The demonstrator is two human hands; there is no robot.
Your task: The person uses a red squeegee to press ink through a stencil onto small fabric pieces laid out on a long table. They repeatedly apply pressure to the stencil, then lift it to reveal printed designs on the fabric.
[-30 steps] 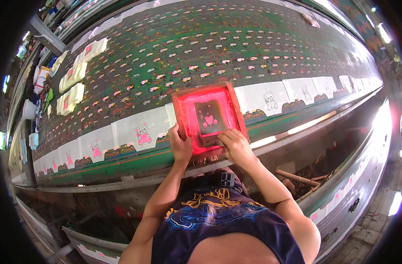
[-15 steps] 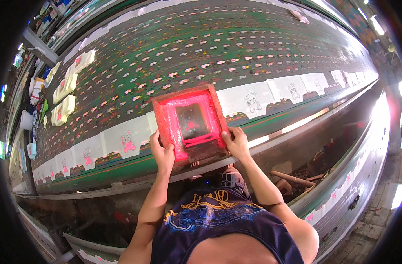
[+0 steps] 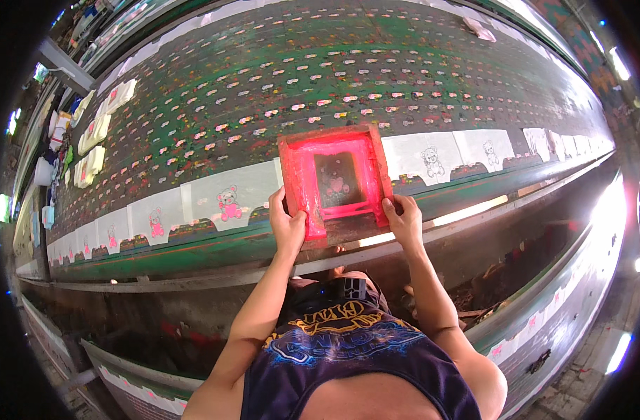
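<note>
I hold a square wooden printing screen (image 3: pixel 380 150) smeared with bright red-pink ink, a small bear motif showing on its dark centre. My left hand (image 3: pixel 288 222) is closed on its lower left corner, thumb on top. My right hand (image 3: pixel 404 220) grips the lower right corner. The screen sits at the near edge of a long speckled green-and-dark table (image 3: pixel 257 84), over a row of white fabric pieces. Those to the left carry pink-filled bear prints (image 3: pixel 229 206); those to the right show grey outlined bears (image 3: pixel 433 161). Whatever lies directly under the screen is hidden.
Stacks of pale yellow fabric (image 3: pixel 92 133) lie on the table's left, beside piled containers and cloths (image 3: pixel 57 133). A metal rail (image 3: pixel 173 278) runs along the near edge above a dark trough with sticks. A second printed table (image 3: pixel 565 308) stands at the lower right.
My right hand has left the lower inside part of the screen and now grips its right corner. The screen shifted left in the view, then back right, with both hands on it.
</note>
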